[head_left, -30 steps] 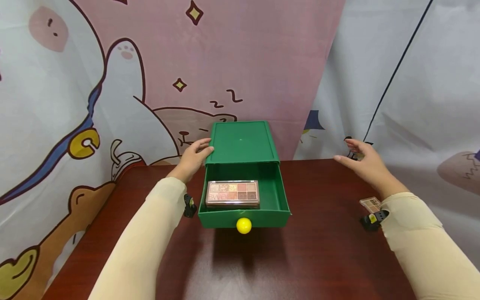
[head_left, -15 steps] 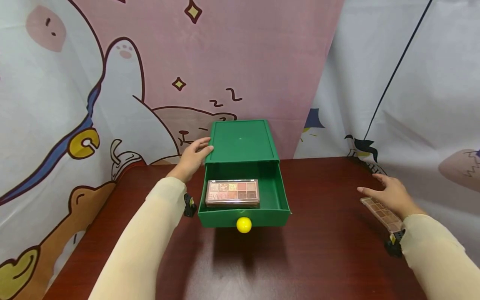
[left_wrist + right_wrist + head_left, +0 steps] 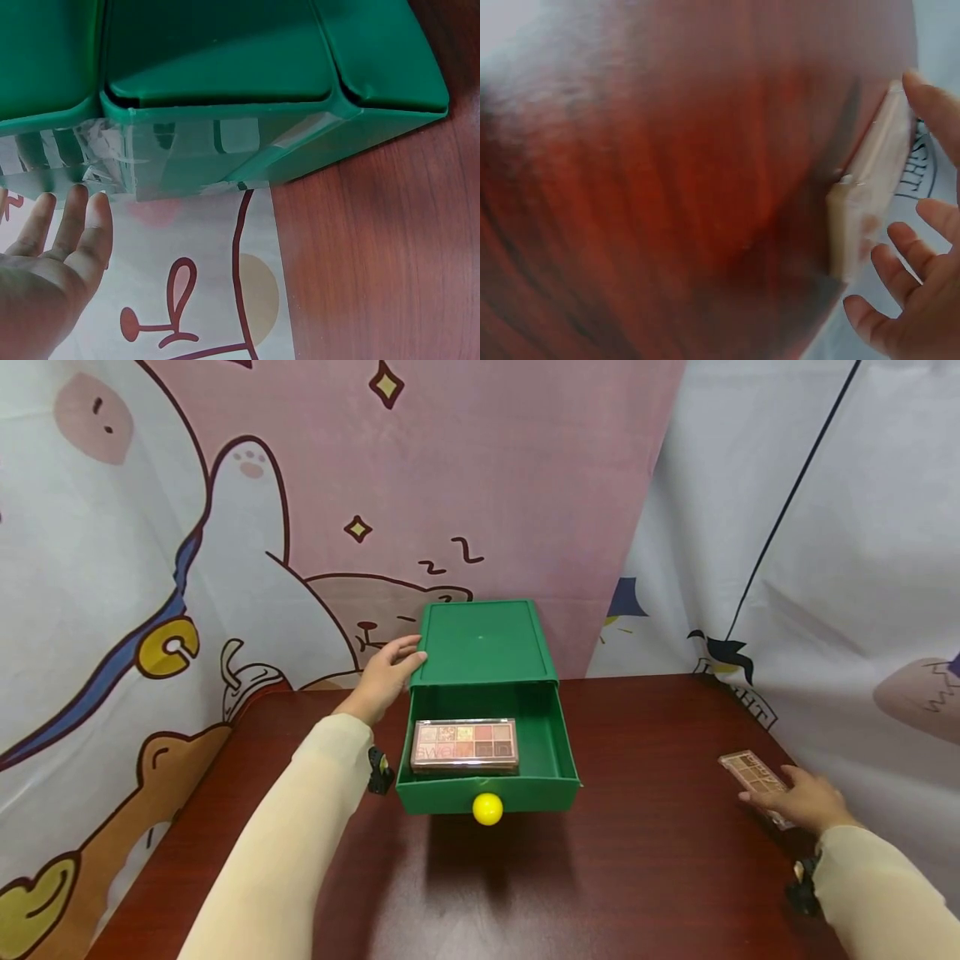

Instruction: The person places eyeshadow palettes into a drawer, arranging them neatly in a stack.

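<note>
A green drawer box (image 3: pixel 480 647) stands mid-table with its drawer (image 3: pixel 442 795) pulled out by a yellow round knob side. Inside the drawer, at its left, lies an eyeshadow palette (image 3: pixel 465 745) with a clear lid. My left hand (image 3: pixel 386 678) is at the box's left side, fingers extended; the left wrist view shows the fingertips (image 3: pixel 97 206) close to the taped side, contact hard to tell. Over at the right, a second eyeshadow palette (image 3: pixel 752 771) lies on the table. My right hand (image 3: pixel 810 802) spreads its thumb and fingers around this palette (image 3: pixel 874 169), without visibly closing on it.
The dark red wooden table (image 3: pixel 630 860) ends at the right near the second palette. A cartoon-printed cloth (image 3: pixel 570 485) hangs close behind the box and along both sides. The open drawer's yellow knob (image 3: pixel 488 809) juts toward me.
My right hand has come down and toward me from the back right, reaching the palette on the table. The left hand, box and drawer have stayed in place.
</note>
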The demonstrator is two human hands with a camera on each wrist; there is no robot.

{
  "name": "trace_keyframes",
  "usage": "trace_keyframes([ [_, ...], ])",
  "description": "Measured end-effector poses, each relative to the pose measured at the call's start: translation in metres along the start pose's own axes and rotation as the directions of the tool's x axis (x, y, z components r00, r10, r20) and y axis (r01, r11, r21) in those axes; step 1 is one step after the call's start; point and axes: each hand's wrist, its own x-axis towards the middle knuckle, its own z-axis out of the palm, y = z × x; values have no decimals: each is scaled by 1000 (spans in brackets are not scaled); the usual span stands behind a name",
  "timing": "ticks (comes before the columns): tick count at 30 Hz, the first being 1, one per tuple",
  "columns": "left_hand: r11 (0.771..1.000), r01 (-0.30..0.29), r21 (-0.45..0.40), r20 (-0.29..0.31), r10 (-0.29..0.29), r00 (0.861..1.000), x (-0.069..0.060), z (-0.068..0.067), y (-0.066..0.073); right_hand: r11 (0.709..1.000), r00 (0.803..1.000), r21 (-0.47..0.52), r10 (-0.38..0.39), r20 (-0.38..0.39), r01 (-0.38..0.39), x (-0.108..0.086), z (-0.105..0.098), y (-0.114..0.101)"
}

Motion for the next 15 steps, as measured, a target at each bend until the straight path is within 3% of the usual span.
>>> trace_keyframes([
  [7,999,-31,-10,-24,31,999,21,-4,-29,995,995,-66,80,55,-77,-1,9,10],
  [15,1000,-27,3,-31,27,999,20,-4,-27,992,991,-68,113,72,-108,-6,8,11],
])
